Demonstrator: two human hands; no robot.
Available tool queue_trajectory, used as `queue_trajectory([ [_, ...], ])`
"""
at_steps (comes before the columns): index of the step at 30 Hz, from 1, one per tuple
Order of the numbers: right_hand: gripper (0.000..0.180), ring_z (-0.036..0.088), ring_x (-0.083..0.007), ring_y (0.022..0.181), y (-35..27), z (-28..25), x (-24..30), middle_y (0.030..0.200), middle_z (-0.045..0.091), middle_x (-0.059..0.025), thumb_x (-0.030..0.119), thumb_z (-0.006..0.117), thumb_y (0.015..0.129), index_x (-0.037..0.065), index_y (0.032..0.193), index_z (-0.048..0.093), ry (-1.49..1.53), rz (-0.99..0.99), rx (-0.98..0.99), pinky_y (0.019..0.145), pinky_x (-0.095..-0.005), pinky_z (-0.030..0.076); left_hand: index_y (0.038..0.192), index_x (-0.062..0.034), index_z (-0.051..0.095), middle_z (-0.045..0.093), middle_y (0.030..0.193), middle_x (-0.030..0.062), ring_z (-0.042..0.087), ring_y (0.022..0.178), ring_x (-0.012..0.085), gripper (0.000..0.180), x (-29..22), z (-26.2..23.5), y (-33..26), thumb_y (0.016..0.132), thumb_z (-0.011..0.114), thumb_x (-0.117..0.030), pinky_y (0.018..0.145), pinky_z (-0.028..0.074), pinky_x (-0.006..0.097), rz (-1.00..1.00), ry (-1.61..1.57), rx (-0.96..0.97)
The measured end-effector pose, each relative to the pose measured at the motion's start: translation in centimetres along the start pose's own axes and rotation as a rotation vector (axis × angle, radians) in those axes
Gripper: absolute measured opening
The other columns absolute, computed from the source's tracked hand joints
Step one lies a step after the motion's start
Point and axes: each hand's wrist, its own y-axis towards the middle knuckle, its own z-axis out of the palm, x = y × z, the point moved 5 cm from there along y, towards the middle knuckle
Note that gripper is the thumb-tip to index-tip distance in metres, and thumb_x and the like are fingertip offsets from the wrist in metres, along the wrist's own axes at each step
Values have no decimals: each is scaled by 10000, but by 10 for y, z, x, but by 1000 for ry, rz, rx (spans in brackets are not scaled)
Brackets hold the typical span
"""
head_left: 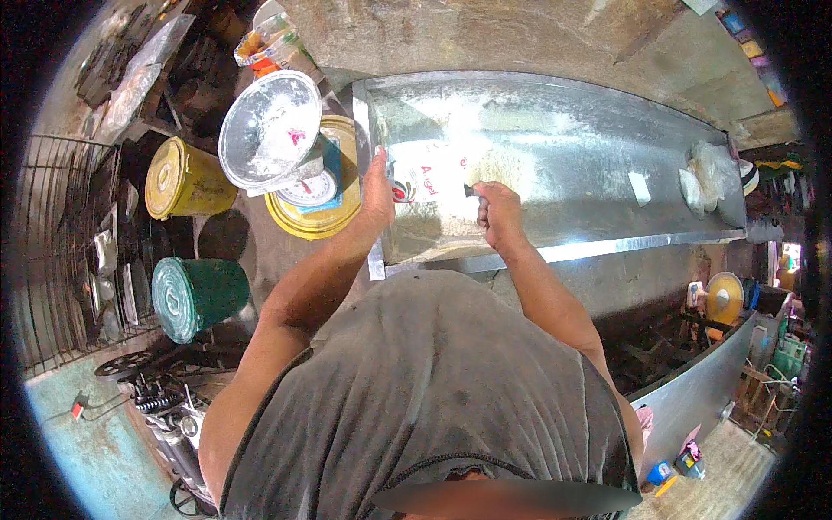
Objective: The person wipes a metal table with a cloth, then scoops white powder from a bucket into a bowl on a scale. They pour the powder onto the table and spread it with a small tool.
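Observation:
A white package with red print lies at the left end of a long, shallow metal trough. My left hand holds the package along its left edge, some of its fingers out of sight. To the right of the package, my right hand is closed in a fist around a small dark object. Most of that object is hidden by the fingers, and its kind cannot be made out. Bright glare washes out the trough's metal floor around the package.
On the left, a white-dusted bowl rests on a dial scale above a yellow lid. Further left stand a yellow bucket and a green bucket. Clear plastic bags and a white scrap lie toward the trough's right end.

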Motion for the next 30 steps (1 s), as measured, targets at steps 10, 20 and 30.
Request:
queue_trajectory([
  [10,135,444,-71,480,-3,-41,32,605,478,27,140,635,920,17,969,657,-83,-113,-166,413,-252,324,1386,-41,470,604,1315,151,631,1154,328,630,5,-93,26,1011,473,-547,1003,503,499,93,-28,-308],
  [20,238,654,-287,761,4,-21,44,843,682,-146,239,683,931,34,1036,740,-793,-841,-240,743,-380,526,1421,-36,440,578,1347,129,601,1205,283,635,-11,-107,19,1016,462,-525,1024,485,443,109,-145,-214],
  [30,253,585,-146,656,-14,-35,70,732,645,-58,266,653,951,35,1013,735,-570,-570,-202,624,-305,471,1399,-62,469,608,1314,118,625,1174,298,645,-4,-96,20,1008,453,-574,1004,499,483,117,-84,-291],
])
